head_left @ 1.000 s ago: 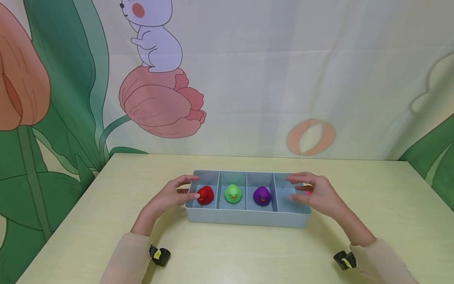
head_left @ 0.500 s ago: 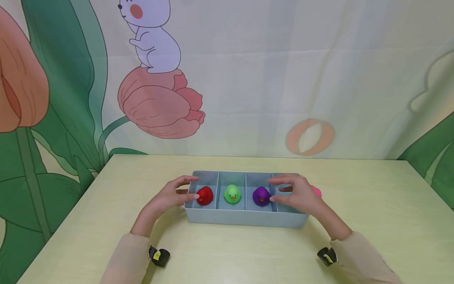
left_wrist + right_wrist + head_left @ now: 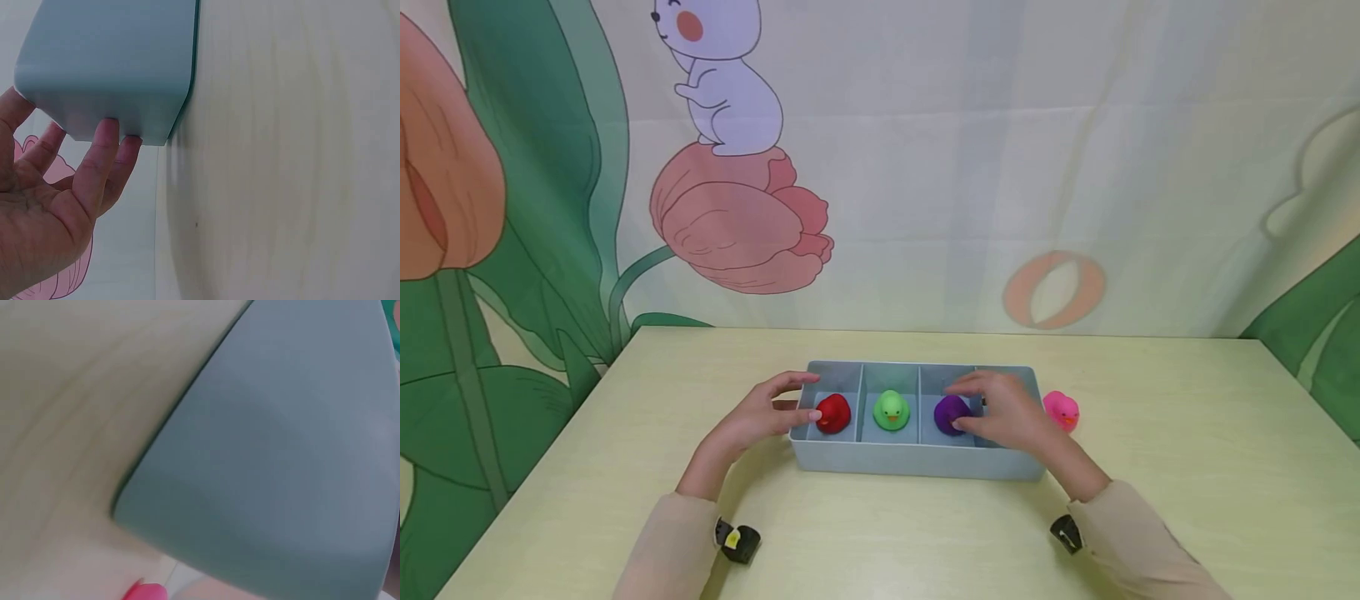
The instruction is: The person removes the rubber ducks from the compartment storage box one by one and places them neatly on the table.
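My left hand [image 3: 756,412] holds the left end of a grey-blue divided box [image 3: 917,460]. Its thumb tip comes over the rim beside a red rubber duck [image 3: 835,414], and in the left wrist view fingertips [image 3: 106,128] touch the box's end wall. Over the box's right part, my right hand [image 3: 1011,412] has thumb and fingers spread around a purple rubber duck [image 3: 950,413]; the thumb covers part of it. Whether they touch the duck I cannot tell. A green rubber duck [image 3: 891,411] sits in the second compartment from the left. The right wrist view shows mostly the box's outer wall [image 3: 262,444].
On the light wooden table [image 3: 880,533], a pink rubber duck [image 3: 1062,410] stands just outside the box's right end. The right-hand compartment is partly hidden by my right hand. Behind the table hangs a printed curtain [image 3: 917,183].
My right hand has moved left, from the box's right end to the purple duck, uncovering the pink duck. The left hand and the box have stayed in place.
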`<state>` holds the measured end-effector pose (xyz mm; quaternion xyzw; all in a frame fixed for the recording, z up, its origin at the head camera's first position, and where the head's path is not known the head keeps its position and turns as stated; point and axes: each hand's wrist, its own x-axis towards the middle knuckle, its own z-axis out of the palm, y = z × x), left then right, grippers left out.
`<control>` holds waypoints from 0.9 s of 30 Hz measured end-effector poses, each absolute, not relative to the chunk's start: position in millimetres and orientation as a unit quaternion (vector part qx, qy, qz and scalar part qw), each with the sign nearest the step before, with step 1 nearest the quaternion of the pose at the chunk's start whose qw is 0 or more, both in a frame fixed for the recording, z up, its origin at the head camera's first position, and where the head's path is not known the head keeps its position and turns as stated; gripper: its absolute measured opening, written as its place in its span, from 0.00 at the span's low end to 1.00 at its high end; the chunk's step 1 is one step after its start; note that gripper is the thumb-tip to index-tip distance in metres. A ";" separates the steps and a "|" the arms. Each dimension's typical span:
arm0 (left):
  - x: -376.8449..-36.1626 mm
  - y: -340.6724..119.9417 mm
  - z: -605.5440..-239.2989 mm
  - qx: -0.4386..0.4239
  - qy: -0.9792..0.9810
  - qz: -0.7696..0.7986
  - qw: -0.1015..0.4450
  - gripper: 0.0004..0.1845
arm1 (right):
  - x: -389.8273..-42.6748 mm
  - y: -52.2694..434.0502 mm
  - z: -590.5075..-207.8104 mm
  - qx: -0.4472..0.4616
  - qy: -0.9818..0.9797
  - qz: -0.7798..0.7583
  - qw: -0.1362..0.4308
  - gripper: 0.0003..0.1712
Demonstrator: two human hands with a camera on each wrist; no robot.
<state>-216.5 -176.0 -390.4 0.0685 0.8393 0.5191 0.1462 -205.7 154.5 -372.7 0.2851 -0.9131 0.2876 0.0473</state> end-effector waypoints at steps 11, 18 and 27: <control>-216.8 -176.2 -390.2 0.064 0.838 0.523 0.143 0.30 | -208.1 139.5 -374.2 0.313 -0.928 0.193 0.058 0.16; -216.9 -176.6 -391.0 0.064 0.841 0.518 0.145 0.30 | -210.5 134.7 -375.8 0.311 -0.936 0.155 0.061 0.14; -217.8 -174.8 -389.4 0.066 0.840 0.518 0.145 0.30 | -211.0 136.7 -376.8 0.321 -0.927 0.181 0.071 0.14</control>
